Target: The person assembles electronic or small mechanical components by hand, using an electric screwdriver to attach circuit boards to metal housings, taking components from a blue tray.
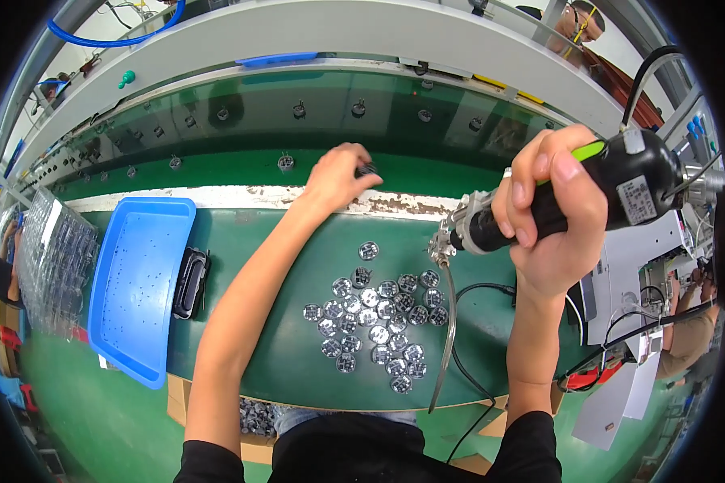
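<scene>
My left hand [340,179] reaches to the near edge of the green conveyor belt, its fingers closed around a small dark round part [366,170]. Most of that part is hidden by the fingers. My right hand [557,201] grips a black power screwdriver [612,189] with a bright green lever, held above the right side of the bench. A clear hose hangs from the metal head at the screwdriver's tip. Between my forearms, a cluster of several small round metallic parts [379,312] lies on the green bench top [274,362].
More round parts, such as one part [286,163], ride spaced along the belt [217,165]. At left are a blue tray [184,211], a black holder [192,283] and stacked clear plastic trays [56,262]. A black cable [457,354] crosses the bench. Other people work beyond.
</scene>
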{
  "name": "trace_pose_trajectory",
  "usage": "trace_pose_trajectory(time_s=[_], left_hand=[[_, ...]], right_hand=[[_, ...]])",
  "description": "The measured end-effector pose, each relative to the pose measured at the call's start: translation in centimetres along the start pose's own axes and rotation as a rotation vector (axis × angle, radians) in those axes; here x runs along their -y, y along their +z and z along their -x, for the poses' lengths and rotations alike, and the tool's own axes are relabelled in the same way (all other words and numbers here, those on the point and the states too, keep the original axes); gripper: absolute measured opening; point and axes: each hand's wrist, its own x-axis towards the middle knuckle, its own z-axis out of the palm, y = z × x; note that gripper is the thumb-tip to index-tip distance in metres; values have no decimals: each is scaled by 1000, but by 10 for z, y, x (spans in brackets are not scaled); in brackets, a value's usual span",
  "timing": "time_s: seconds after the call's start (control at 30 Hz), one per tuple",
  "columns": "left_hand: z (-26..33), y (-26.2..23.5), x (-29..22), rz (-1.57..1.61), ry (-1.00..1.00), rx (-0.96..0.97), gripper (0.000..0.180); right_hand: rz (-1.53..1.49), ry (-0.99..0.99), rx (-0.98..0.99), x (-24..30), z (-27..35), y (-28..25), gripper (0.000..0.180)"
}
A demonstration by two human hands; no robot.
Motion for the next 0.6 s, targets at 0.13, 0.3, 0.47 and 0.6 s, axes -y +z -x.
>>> trace_pose_trajectory(time_s=[0.13,0.3,0.47,0.6], left_hand=[[23,9,-37,169,335,228,37],[49,18,-54,229,397,431,37],[52,19,-54,228,388,462,40],[50,17,-53,197,364,532,40]], right_hand=[[-18,-46,-9,-2,-1,-4,21],[-20,31,-30,-4,-3,-1,21],[12,97,18,-19,-6,3,21],[93,103,-17,-30,-5,9,21]])
